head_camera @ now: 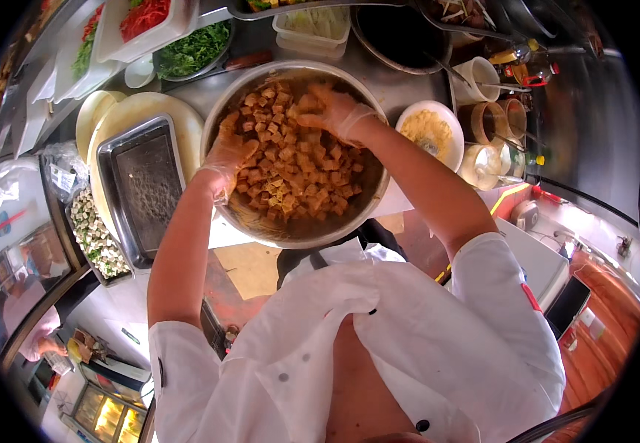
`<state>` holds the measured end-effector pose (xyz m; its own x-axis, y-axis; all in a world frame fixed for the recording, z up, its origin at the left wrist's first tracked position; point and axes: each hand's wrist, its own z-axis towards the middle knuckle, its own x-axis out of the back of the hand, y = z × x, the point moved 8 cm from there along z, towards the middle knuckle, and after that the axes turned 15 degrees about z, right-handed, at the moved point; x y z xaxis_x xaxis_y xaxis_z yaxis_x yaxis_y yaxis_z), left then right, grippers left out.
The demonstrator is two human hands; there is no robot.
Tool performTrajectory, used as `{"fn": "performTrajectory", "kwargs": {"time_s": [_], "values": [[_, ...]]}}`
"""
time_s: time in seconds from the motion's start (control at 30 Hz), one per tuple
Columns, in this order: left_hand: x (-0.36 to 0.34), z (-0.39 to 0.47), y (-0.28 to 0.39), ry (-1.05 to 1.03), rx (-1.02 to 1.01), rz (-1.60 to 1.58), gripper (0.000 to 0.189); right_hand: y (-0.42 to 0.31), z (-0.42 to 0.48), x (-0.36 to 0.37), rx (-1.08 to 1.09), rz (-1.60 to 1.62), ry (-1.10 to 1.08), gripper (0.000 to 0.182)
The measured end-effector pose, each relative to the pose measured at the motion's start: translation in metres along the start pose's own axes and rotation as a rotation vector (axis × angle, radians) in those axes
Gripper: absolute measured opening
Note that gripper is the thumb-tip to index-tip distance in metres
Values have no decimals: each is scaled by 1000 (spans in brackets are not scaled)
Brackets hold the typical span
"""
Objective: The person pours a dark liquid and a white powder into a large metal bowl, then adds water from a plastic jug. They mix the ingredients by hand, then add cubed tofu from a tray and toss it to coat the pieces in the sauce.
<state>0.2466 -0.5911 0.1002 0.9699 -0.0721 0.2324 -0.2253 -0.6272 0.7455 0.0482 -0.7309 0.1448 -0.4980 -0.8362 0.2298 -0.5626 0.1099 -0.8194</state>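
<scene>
A large round steel mixing bowl [297,239] stands at the counter's front edge, before my body. Brown, seasoned food cubes [303,160] fill much of it; I cannot tell whether they are meat or tofu. Yellowish minced bits [278,194] lie on the cubes near the front. My left hand [228,155], in a clear plastic glove, is inside the bowl's left side, thumb and fingers apart against the cubes. At the back right of the bowl, my right hand [331,113], gloved likewise, has its fingers spread over the cubes. Neither hand visibly grips anything; some fingertips are hard to make out.
Left of the bowl, a rectangular steel tray [142,191] rests on a round cutting board [189,119]. A white bowl of yellowish crumbs [428,124] and seasoning tubs [483,122] stand right. Behind are chopped greens [195,50] and a dark-filled pan [400,36]. Another person's arm [48,346] shows far left.
</scene>
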Motion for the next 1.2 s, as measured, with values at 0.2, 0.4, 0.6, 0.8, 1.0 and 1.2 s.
{"fn": "performTrajectory", "kwargs": {"time_s": [0.2, 0.4, 0.6, 0.8, 1.0, 1.2], "values": [[-32, 37, 50, 236, 142, -69, 69, 28, 66, -44, -72, 381, 75, 105], [-29, 85, 37, 82, 135, 822, 56, 13, 41, -45, -238, 148, -30, 98], [-19, -11, 77, -106, 84, 486, 76, 29, 28, -40, 15, -703, -22, 92], [-31, -3, 58, 82, 171, -38, 62, 15, 13, -17, -116, 485, 75, 100], [-51, 63, 52, 193, 232, 2, 63, -8, 25, -37, -237, 111, 82, 70], [-21, 5, 94, 174, 169, 417, 61, -36, -23, -21, -287, -258, -55, 65]]}}
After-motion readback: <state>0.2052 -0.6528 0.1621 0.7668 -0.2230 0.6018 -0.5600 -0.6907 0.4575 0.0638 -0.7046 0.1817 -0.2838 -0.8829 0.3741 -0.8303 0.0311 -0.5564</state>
